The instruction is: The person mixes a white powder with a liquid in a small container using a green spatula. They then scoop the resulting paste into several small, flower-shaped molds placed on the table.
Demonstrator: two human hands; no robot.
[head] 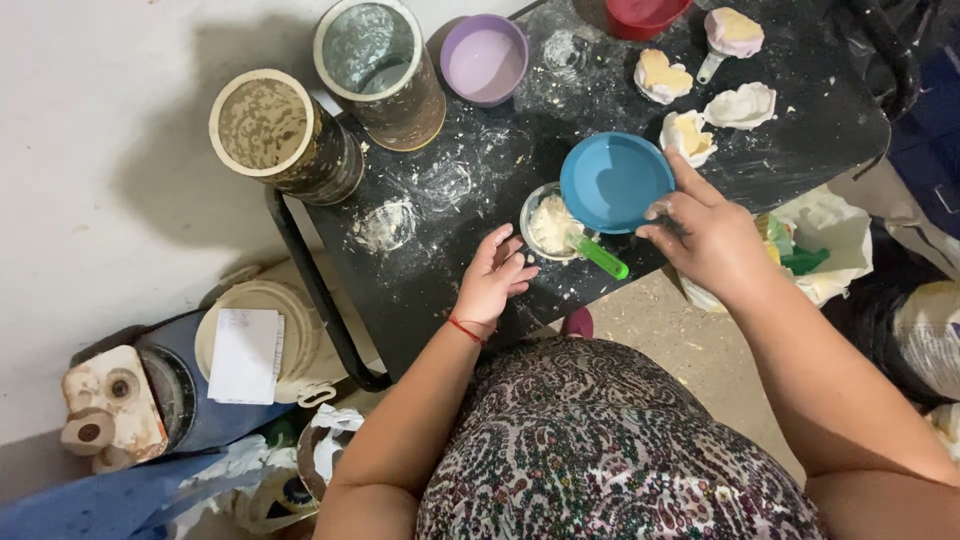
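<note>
Now the right hand grips a blue bowl by its rim at 4 o'clock. The left hand, open and empty, rests on the black table at 7 o'clock of a powder cup holding a green stick

A round blue bowl tilts near the front edge of a dusty black worktop. Just beside it, on its left, stands a small clear cup of pale powder, with a green-handled tool resting in it.
</note>
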